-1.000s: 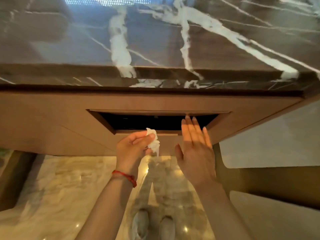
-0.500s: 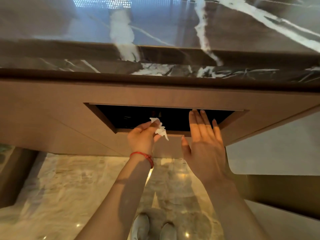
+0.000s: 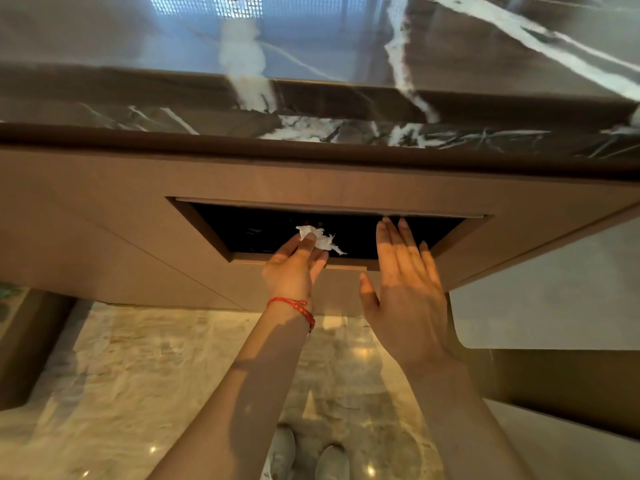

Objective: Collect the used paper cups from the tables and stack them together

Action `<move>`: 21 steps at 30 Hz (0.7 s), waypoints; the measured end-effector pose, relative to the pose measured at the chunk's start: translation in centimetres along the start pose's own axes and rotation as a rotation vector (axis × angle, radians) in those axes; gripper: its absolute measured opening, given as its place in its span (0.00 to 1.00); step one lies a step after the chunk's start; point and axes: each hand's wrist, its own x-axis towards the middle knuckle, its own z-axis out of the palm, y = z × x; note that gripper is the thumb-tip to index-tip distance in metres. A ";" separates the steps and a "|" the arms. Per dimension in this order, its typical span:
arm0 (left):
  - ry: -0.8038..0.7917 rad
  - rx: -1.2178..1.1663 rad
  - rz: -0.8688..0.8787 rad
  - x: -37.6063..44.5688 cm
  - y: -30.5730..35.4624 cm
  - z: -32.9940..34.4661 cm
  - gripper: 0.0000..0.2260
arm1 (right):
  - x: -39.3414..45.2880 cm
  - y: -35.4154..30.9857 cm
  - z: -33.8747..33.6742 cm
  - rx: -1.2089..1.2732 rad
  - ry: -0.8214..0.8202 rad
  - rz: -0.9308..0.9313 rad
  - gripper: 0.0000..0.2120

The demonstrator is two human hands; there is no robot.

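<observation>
Paper cups are nowhere in view; the crumpled tissue [image 3: 320, 238] has moved from below the slot [image 3: 329, 233] up into its dark mouth, so this is side-clearing. The left hand [image 3: 294, 268] pinches it at the fingertips. The right hand [image 3: 403, 292], flat with fingers straight, holds the flap inward just beside that pinch.

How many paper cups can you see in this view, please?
0. None shows on the marble counter or in either hand; the left hand holds a crumpled tissue. The dark opening may hide some.
</observation>
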 end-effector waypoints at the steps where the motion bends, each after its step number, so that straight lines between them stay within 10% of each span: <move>1: -0.002 -0.012 -0.008 0.0 0.0 -0.1 0.15 | 0.0 0.0 0.0 0.008 0.001 0.001 0.28; 21: -0.072 0.410 0.263 -4.7 0.8 -4.2 0.07 | -2.4 -0.2 -0.8 -0.007 -0.134 -0.009 0.31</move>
